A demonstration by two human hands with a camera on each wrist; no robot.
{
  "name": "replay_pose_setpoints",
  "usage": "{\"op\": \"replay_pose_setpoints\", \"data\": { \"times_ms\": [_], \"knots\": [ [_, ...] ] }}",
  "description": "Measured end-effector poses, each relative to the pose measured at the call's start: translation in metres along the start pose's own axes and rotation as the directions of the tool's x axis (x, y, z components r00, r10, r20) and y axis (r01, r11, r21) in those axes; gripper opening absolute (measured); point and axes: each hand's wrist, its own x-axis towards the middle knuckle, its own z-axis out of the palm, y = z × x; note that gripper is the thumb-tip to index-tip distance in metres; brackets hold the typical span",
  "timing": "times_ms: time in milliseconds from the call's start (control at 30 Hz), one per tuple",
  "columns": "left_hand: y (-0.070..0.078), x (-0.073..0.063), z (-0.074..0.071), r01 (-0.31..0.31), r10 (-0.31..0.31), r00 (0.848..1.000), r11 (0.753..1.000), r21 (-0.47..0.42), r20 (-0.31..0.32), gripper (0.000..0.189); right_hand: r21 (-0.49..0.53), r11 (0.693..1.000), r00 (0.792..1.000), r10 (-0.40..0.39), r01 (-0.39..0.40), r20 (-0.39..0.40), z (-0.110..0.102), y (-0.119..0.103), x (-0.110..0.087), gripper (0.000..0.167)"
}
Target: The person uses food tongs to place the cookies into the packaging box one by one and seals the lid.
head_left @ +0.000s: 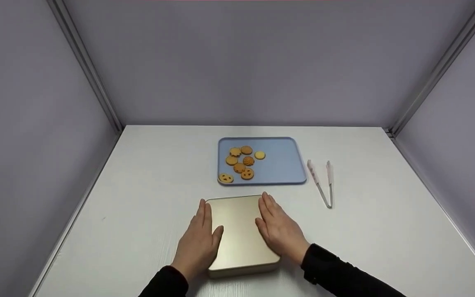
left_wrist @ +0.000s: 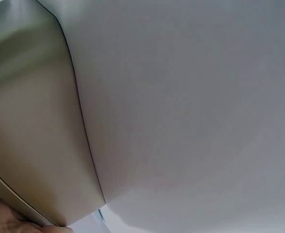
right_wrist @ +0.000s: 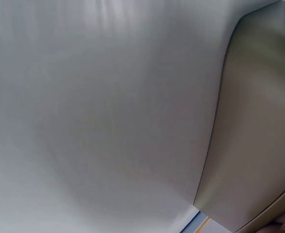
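A flat gold rectangular tin (head_left: 239, 235) with its lid on lies on the table close to the person. Along its left side rests the left hand (head_left: 198, 243), fingers straight and pointing away, thumb over the lid's edge. The right hand (head_left: 281, 229) lies against the opposite side in the same way, its fingertips near the far right corner. In the left wrist view, the tin's side wall (left_wrist: 30, 121) and the lid seam show, with fingers at the lid edge. The right wrist view has the other side wall (right_wrist: 254, 131). The tin's inside is hidden.
Beyond the tin sits a blue tray (head_left: 281, 165) with several cookies (head_left: 239, 168) grouped on its left half. To the tray's right lies a pair of tongs (head_left: 320, 185), spread apart, with pale handles. Grey panels (head_left: 245, 62) enclose the white table (head_left: 138, 185) at the back and sides.
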Motion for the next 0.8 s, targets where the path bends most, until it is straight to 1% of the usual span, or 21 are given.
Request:
{"op": "replay_pose_setpoints", "data": {
  "times_ms": [133, 267, 333, 400, 500, 600, 667, 800],
  "knots": [
    [0.0, 0.001, 0.0, 0.007, -0.007, 1.0, 1.0, 0.003, -0.007, 0.072, -0.065, 0.997, 0.998, -0.045, 0.043, -0.036, 0.002, 0.001, 0.003, 0.055],
    [0.001, 0.004, 0.0, -0.003, 0.004, 1.0, 1.0, 0.018, -0.011, 0.072, -0.089, 0.994, 0.995, -0.072, 0.065, -0.071, 0.003, 0.003, 0.003, 0.054],
    [0.001, 0.006, 0.0, -0.011, 0.011, 1.0, 1.0, 0.02, -0.013, 0.073, -0.084, 0.994, 0.994, -0.07, 0.064, -0.08, 0.002, 0.005, 0.003, 0.054],
    [0.001, 0.007, 0.0, -0.02, 0.02, 1.0, 1.0, 0.024, -0.015, 0.073, -0.058, 0.997, 0.996, -0.054, 0.05, -0.068, 0.001, 0.006, 0.003, 0.054],
    [0.001, 0.011, -0.001, -0.024, 0.024, 1.0, 1.0, 0.006, -0.006, 0.074, 0.003, 1.0, 1.0, 0.005, -0.005, -0.005, -0.003, 0.008, 0.005, 0.057],
    [0.002, 0.015, -0.003, -0.023, 0.023, 1.0, 1.0, -0.02, 0.011, 0.075, 0.046, 0.997, 0.997, 0.055, -0.057, 0.046, -0.008, 0.011, 0.007, 0.059],
    [0.003, 0.018, -0.004, -0.024, 0.025, 0.999, 0.999, -0.03, 0.025, 0.077, 0.053, 0.996, 0.996, 0.065, -0.069, 0.057, -0.011, 0.013, 0.008, 0.06],
    [0.004, 0.023, -0.012, -0.047, 0.047, 0.998, 0.999, -0.011, 0.043, 0.077, 0.039, 0.997, 0.996, 0.066, -0.068, 0.062, -0.018, 0.02, 0.012, 0.06]
  ]
}}
